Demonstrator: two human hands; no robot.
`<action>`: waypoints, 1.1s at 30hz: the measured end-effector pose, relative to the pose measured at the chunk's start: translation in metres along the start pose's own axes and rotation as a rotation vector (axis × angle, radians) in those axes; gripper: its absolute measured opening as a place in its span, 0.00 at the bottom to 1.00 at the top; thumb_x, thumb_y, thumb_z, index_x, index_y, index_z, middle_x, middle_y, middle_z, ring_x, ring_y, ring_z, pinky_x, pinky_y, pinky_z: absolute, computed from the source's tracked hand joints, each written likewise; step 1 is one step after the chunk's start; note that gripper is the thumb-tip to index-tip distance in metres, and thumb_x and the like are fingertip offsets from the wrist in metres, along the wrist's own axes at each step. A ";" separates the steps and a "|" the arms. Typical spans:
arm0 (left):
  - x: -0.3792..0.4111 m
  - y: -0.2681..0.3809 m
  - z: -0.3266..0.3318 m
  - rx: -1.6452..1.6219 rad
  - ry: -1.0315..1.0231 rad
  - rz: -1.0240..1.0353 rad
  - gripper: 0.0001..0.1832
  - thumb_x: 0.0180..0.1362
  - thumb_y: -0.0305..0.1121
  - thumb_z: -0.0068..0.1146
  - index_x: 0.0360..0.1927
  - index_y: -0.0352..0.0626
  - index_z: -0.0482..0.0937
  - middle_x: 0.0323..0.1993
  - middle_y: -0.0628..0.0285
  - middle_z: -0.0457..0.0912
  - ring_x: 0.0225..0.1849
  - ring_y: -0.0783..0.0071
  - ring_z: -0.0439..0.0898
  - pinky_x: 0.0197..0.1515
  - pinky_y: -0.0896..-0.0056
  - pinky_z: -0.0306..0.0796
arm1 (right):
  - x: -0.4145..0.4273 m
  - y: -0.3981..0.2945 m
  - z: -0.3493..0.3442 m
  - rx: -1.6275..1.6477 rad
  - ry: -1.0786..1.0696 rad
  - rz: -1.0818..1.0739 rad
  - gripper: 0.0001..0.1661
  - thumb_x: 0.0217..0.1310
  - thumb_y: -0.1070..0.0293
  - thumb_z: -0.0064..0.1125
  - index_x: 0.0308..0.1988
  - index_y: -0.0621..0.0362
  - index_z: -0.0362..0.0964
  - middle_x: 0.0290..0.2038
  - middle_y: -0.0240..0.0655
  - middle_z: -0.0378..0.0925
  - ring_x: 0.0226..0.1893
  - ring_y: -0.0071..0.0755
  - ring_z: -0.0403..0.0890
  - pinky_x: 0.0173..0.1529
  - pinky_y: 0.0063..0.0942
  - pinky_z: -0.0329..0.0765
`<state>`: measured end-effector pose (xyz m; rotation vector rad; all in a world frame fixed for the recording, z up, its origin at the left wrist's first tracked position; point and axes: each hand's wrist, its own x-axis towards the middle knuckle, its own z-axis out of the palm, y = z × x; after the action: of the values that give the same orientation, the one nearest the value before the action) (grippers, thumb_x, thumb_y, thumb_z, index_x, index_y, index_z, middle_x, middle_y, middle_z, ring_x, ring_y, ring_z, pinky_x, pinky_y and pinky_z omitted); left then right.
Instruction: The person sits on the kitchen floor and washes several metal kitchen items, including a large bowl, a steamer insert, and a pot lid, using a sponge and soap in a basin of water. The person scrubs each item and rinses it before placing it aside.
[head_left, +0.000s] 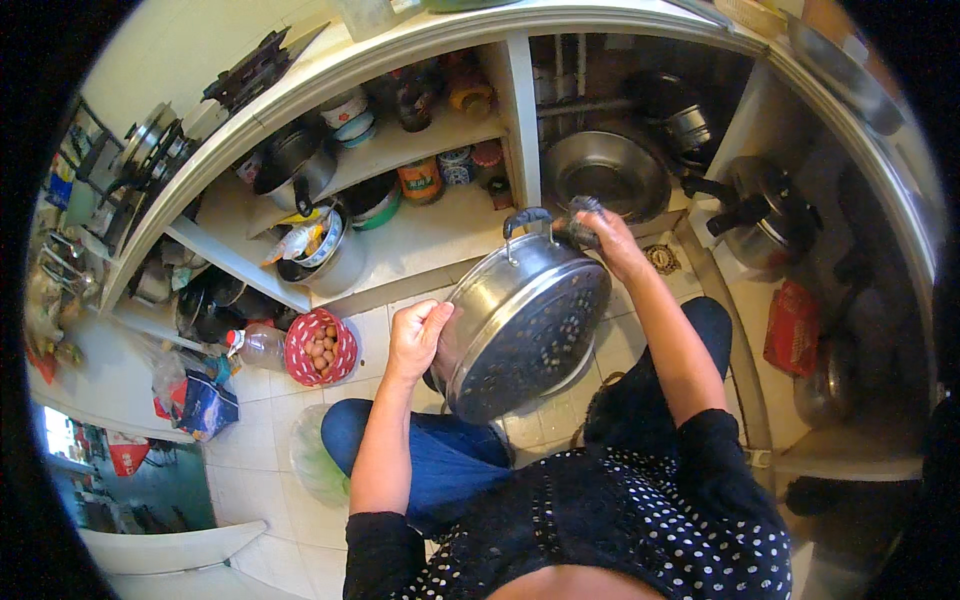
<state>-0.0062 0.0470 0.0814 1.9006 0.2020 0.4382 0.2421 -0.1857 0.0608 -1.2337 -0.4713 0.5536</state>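
A stainless steel steamer tier is tilted on its side between my knees, its dark perforated base turned up towards me. My left hand grips its left side, thumb on the metal wall. My right hand is closed around a dark, wet-looking scrubber or cloth, at the tier's far right side. Close to that hand, a black loop handle stands out from the wall. Part of a pale round rim shows beneath the tier; what it belongs to is mostly hidden.
A red patterned basket of eggs and a plastic bottle stand on the tiles at left. Ahead, open shelves hold a large metal basin, a saucepan and jars. A pressure cooker sits at right, near a floor drain.
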 end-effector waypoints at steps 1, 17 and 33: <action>-0.001 0.003 -0.001 0.074 -0.005 0.034 0.19 0.63 0.38 0.56 0.20 0.36 0.76 0.16 0.69 0.67 0.21 0.84 0.62 0.23 0.76 0.57 | 0.001 -0.005 -0.005 0.021 0.039 0.010 0.18 0.60 0.56 0.56 0.45 0.56 0.77 0.38 0.32 0.81 0.38 0.25 0.78 0.49 0.22 0.70; -0.002 -0.013 0.026 0.271 0.237 0.196 0.22 0.59 0.33 0.59 0.14 0.37 0.65 0.12 0.57 0.63 0.14 0.68 0.61 0.20 0.65 0.56 | -0.073 0.001 0.119 -0.907 0.040 -0.850 0.27 0.38 0.74 0.67 0.45 0.57 0.72 0.41 0.40 0.78 0.47 0.44 0.78 0.66 0.51 0.60; 0.007 -0.010 0.034 0.024 0.422 0.121 0.22 0.65 0.37 0.54 0.17 0.38 0.67 0.13 0.71 0.63 0.19 0.85 0.58 0.20 0.75 0.55 | -0.084 0.023 0.125 -1.027 -0.240 -1.131 0.28 0.34 0.79 0.63 0.43 0.53 0.74 0.45 0.34 0.79 0.51 0.39 0.78 0.68 0.55 0.54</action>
<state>0.0144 0.0234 0.0633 1.8313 0.3719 0.9223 0.0970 -0.1402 0.0691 -1.5719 -1.6387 -0.6188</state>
